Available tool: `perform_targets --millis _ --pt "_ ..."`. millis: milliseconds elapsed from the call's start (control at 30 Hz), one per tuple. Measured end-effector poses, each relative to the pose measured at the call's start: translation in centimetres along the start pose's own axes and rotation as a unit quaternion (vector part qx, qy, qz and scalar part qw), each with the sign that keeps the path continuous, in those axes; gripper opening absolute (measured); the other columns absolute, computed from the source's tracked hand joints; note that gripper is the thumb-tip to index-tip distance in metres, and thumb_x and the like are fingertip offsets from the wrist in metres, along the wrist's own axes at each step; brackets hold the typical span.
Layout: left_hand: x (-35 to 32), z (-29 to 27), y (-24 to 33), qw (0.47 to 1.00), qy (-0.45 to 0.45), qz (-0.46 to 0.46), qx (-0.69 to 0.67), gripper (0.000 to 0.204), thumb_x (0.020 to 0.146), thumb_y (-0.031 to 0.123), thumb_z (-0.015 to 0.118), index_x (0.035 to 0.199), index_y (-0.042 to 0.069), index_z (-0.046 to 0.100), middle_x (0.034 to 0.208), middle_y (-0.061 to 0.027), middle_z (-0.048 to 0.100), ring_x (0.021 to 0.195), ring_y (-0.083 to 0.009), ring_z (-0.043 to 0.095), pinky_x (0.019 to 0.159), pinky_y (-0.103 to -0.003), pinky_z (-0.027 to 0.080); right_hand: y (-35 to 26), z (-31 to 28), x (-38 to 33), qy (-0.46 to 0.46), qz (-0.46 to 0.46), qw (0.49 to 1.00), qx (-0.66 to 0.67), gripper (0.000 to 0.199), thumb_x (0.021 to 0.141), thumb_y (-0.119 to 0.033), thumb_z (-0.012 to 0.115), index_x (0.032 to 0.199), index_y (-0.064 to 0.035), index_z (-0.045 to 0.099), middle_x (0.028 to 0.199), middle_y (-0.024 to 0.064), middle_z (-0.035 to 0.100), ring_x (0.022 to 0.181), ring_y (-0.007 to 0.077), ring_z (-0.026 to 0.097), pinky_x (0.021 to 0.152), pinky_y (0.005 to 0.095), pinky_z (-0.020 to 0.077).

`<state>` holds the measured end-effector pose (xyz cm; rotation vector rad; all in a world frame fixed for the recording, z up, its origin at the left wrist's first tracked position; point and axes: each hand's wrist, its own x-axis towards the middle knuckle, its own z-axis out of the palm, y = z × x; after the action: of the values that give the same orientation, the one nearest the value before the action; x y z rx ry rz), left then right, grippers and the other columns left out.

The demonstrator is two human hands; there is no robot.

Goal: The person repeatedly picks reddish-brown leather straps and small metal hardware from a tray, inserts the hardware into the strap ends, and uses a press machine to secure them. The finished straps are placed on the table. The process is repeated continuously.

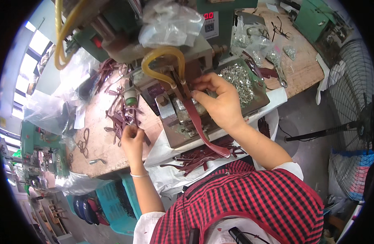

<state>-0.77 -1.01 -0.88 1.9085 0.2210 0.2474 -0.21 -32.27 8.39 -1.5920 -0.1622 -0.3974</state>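
Observation:
A long maroon strap (199,126) runs from the press head of a bench machine (180,87) down toward my lap, its wide end hanging free. At the machine's head, my right hand (221,101) is closed in a pinch, thumb beside the strap's upper end; what sits between the fingertips is hidden. My left hand (132,142) is closed, fingers curled down at the near edge of a pile of maroon straps (121,116) on the table. Whatever it grips is covered by the fingers. More maroon straps (195,159) lie across white cloth at my lap.
Small shiny metal pieces (239,81) fill a tray right of the press. Clear bags of parts (272,55) and a pair of scissors (281,75) lie beyond it. A yellow hose (162,51) loops over the press. On the right stands a large fan (352,89); teal crates (113,203) sit below left.

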Motion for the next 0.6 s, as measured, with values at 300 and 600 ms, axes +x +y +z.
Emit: perform_targets --millis 300,600 --pt "-4.6 2.6 14.7 0.902 0.122 0.367 -0.192 0.009 0.105 0.002 0.051 0.101 -0.003 0.057 0.089 -0.0171 0.072 0.061 -0.0155 0.061 0.055 -0.024 0.050 -4.1 1.1 -0.1 -0.011 0.095 0.989 0.115 0.041 0.087 0.000 0.068 0.126 0.0041 0.057 0.094 0.0083 0.073 0.089 0.0117 0.067 0.083 0.0274 0.0518" --pt "-6.1 8.4 14.7 0.751 -0.041 0.645 0.136 0.024 0.073 0.011 0.088 0.092 0.007 0.073 0.103 -0.0139 0.075 0.056 -0.0131 0.058 0.047 -0.026 0.043 1.1 -5.8 0.4 0.003 -0.091 0.931 -0.355 0.025 0.085 -0.014 0.070 0.108 -0.0059 0.075 0.126 0.0213 0.066 0.125 0.0405 0.059 0.107 0.0471 0.0458"
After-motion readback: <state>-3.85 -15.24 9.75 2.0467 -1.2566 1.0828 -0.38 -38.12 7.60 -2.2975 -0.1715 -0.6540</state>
